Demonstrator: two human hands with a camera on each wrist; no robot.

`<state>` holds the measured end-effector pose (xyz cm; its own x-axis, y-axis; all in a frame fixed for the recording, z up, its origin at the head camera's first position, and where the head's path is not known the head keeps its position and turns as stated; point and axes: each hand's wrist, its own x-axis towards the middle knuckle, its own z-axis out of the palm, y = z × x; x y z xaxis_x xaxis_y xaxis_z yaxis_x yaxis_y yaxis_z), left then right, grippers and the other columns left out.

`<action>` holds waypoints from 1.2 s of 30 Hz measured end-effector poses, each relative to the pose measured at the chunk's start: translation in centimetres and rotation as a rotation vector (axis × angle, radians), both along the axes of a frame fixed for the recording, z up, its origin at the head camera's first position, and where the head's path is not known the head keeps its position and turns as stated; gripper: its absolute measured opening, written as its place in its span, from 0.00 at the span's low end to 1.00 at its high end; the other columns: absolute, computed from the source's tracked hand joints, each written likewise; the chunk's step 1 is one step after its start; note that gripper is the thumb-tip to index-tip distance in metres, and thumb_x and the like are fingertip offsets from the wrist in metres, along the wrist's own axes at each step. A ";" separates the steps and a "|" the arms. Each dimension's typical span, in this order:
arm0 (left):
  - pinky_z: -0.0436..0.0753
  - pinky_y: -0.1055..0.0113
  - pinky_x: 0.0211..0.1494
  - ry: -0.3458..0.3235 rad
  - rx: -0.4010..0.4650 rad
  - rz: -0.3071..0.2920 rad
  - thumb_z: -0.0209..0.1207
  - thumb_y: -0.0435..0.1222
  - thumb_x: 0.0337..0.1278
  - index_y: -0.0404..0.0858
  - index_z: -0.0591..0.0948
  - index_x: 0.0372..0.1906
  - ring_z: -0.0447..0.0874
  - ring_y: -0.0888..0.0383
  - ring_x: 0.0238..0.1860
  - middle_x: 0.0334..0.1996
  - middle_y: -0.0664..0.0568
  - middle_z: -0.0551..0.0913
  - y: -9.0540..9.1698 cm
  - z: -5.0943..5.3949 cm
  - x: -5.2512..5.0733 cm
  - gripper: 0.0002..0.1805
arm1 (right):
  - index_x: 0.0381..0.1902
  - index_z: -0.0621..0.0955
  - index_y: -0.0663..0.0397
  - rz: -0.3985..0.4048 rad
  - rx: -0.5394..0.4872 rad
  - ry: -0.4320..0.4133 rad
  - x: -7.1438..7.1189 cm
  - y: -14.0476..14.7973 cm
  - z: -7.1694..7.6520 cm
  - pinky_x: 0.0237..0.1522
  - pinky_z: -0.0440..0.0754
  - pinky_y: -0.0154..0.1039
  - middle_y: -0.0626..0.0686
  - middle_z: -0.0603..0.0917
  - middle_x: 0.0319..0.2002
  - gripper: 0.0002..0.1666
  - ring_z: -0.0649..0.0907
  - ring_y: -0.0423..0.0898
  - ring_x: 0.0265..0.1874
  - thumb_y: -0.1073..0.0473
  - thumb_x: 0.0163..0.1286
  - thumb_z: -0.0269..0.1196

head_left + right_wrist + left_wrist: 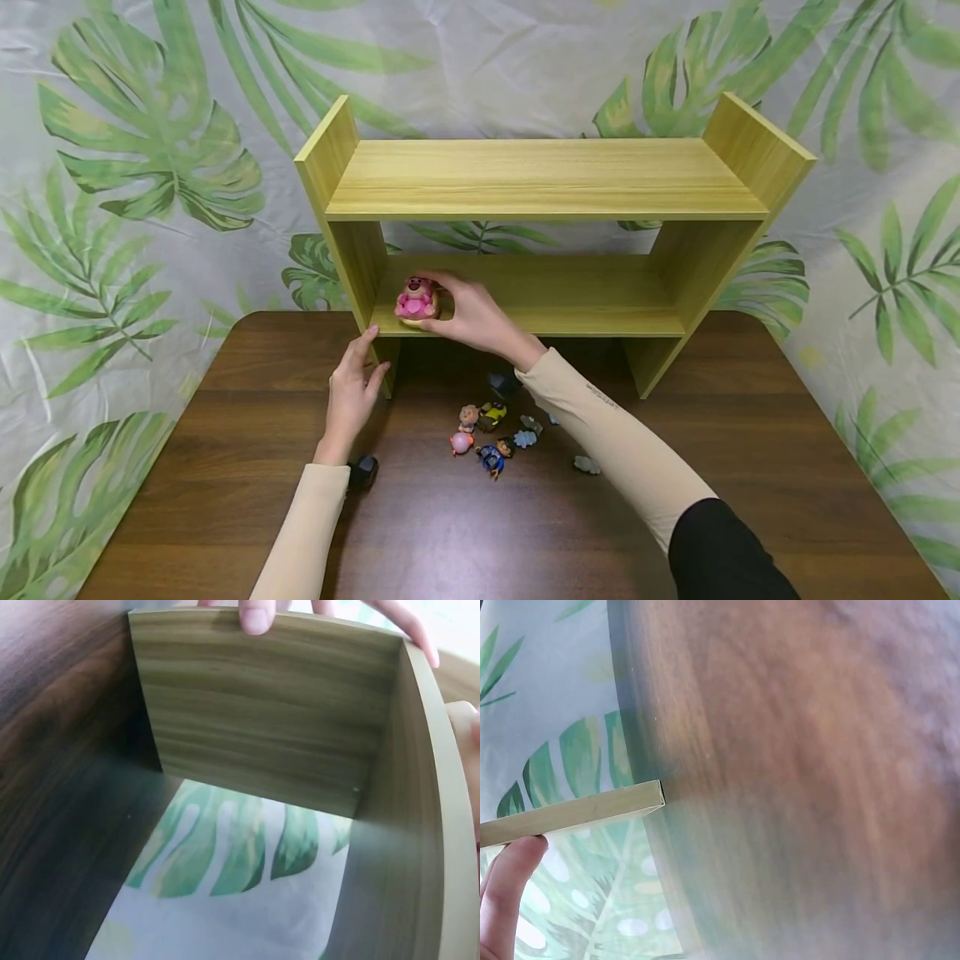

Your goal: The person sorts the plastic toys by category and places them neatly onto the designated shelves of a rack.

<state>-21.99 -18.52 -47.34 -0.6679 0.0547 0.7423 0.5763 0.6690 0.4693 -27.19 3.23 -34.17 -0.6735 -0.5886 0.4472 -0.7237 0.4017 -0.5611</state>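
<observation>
Your right hand (476,312) grips the pink figure (417,302) between thumb and fingers at the left end of the middle board (555,296). Your left hand (354,390), fingers loosely extended, touches the side panel (358,258). Figure: probably light, stiff; hold its sides. Small figures (492,457) occupy the surface (247,433).

I see tiny dark writing (602,396) on the right sleeve (617,446), but it is too small for me to read.
</observation>
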 end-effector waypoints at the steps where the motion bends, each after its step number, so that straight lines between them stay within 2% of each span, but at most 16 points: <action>1: 0.81 0.50 0.39 0.000 -0.001 0.000 0.65 0.21 0.49 0.49 0.63 0.68 0.80 0.41 0.38 0.52 0.39 0.75 0.0 0.0 0.0 0.43 | 0.64 0.71 0.65 -0.002 0.009 -0.005 -0.1 -0.1 0.0 0.51 0.75 0.38 0.62 0.78 0.54 0.39 0.80 0.52 0.50 0.60 0.56 0.72; 8: 0.82 0.50 0.37 -0.001 -0.005 0.003 0.65 0.20 0.48 0.49 0.63 0.68 0.80 0.42 0.37 0.52 0.39 0.75 -0.1 -0.1 0.0 0.43 | 0.65 0.70 0.64 -0.009 0.042 -0.031 -0.5 -0.6 -0.1 0.51 0.75 0.38 0.62 0.77 0.55 0.39 0.79 0.53 0.50 0.60 0.57 0.71; 15: 0.81 0.50 0.35 -0.011 -0.002 0.015 0.65 0.21 0.49 0.50 0.63 0.68 0.81 0.42 0.36 0.52 0.39 0.76 0.0 -0.1 0.1 0.43 | 0.66 0.69 0.62 -0.022 0.076 -0.063 -0.9 -1.0 0.1 0.56 0.72 0.41 0.62 0.75 0.58 0.40 0.76 0.54 0.55 0.57 0.57 0.71; 24: 0.81 0.49 0.36 -0.008 -0.005 0.020 0.65 0.21 0.49 0.50 0.63 0.68 0.81 0.42 0.37 0.52 0.39 0.76 0.0 0.0 0.1 0.43 | 0.67 0.68 0.63 -0.001 0.076 -0.108 -1.2 -0.9 0.1 0.55 0.72 0.41 0.62 0.74 0.60 0.39 0.76 0.54 0.55 0.59 0.60 0.68; 31: 0.81 0.50 0.37 -0.008 0.002 0.016 0.65 0.21 0.49 0.51 0.64 0.69 0.81 0.42 0.38 0.52 0.39 0.76 0.0 -0.1 0.0 0.43 | 0.67 0.68 0.63 0.023 0.010 -0.134 -1.0 -0.5 0.0 0.57 0.71 0.37 0.62 0.74 0.60 0.39 0.77 0.53 0.56 0.60 0.60 0.68; 36: 0.81 0.49 0.37 -0.012 0.007 0.015 0.65 0.21 0.49 0.51 0.64 0.68 0.80 0.42 0.37 0.51 0.38 0.76 0.0 -0.1 0.1 0.43 | 0.67 0.68 0.60 0.025 -0.049 -0.151 -0.3 0.6 -0.2 0.58 0.71 0.39 0.59 0.73 0.62 0.37 0.77 0.53 0.57 0.61 0.61 0.68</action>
